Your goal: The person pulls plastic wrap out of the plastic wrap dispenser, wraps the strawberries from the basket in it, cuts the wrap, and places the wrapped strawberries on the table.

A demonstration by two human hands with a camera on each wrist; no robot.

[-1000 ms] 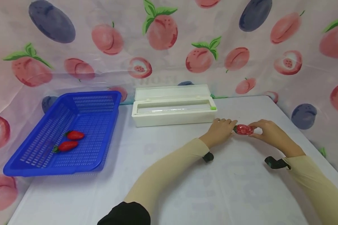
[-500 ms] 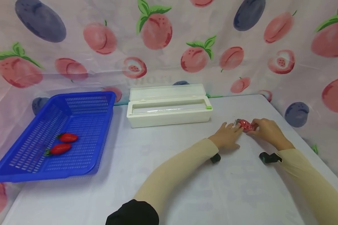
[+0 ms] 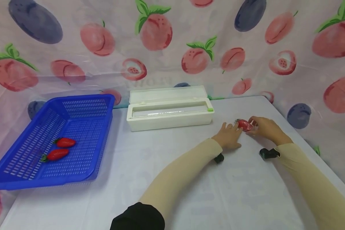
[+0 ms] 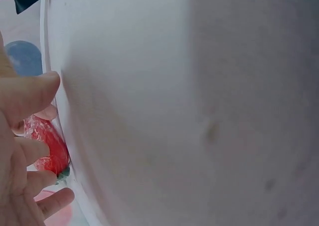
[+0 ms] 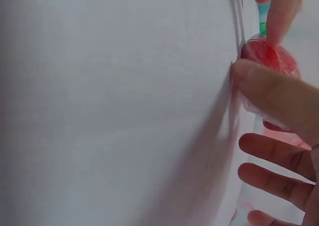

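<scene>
A red strawberry (image 3: 243, 125) with a green leafy top, wrapped in clear film, is at the right back of the white table (image 3: 189, 179). My right hand (image 3: 268, 129) pinches its film-covered end between thumb and forefinger; the right wrist view shows the other fingers spread apart. On the leafy side, my left hand (image 3: 228, 135) has its fingers extended, the fingertips right at the strawberry. In the left wrist view the wrapped strawberry (image 4: 52, 146) shows behind those spread fingers, its film shiny and crinkled.
A white cling film box (image 3: 169, 118) stands at the back with its lid raised and a roll inside. On the left is a blue basket (image 3: 102, 140) holding two unwrapped strawberries (image 3: 57, 154). A fruit-patterned curtain (image 3: 166, 67) hangs behind the table.
The head view has shifted, so the basket and box appear further left. My left fingers have loosened from the strawberry's leafy end and spread out beside it. My right hand still holds the other end.
</scene>
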